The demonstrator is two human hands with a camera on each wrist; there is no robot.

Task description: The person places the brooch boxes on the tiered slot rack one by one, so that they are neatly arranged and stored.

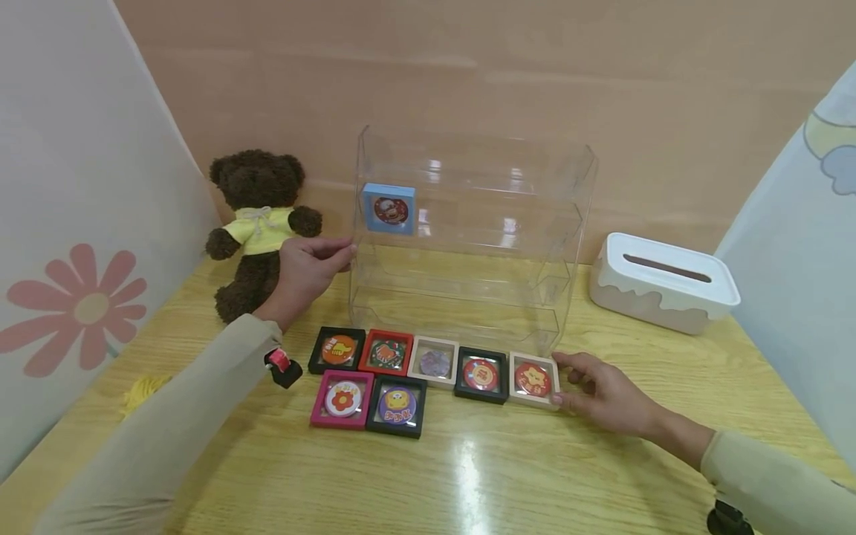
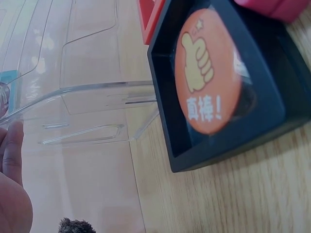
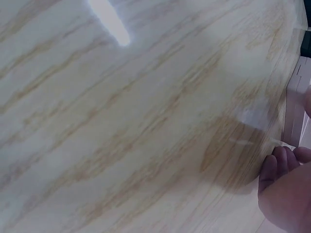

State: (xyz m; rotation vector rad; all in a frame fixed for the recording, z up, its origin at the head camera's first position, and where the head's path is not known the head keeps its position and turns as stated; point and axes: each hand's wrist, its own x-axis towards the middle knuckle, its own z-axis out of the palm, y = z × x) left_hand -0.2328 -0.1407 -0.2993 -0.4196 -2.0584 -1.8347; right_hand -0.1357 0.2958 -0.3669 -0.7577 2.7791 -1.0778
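A clear tiered display rack (image 1: 461, 286) stands at the back middle of the table. My left hand (image 1: 307, 271) pinches its left side panel; the left wrist view shows fingers (image 2: 13, 150) at the panel's edge. On an upper tier, at the left, sits a light-blue framed badge (image 1: 390, 210). In front of the rack, several framed badges lie in two rows. At the right end of the back row, my right hand (image 1: 611, 394) holds a cream frame with a red star badge (image 1: 533, 379), thumb and forefinger at its right corners. A black frame with an orange thumbs-up badge (image 2: 209, 73) lies nearest the left wrist.
A brown teddy bear (image 1: 257, 223) in a yellow top sits left of the rack, behind the left hand. To the right stands a white-lidded tissue box (image 1: 662, 282). Some yellow yarn (image 1: 143, 392) lies by the left forearm. Fabric walls bound the table's back and sides.
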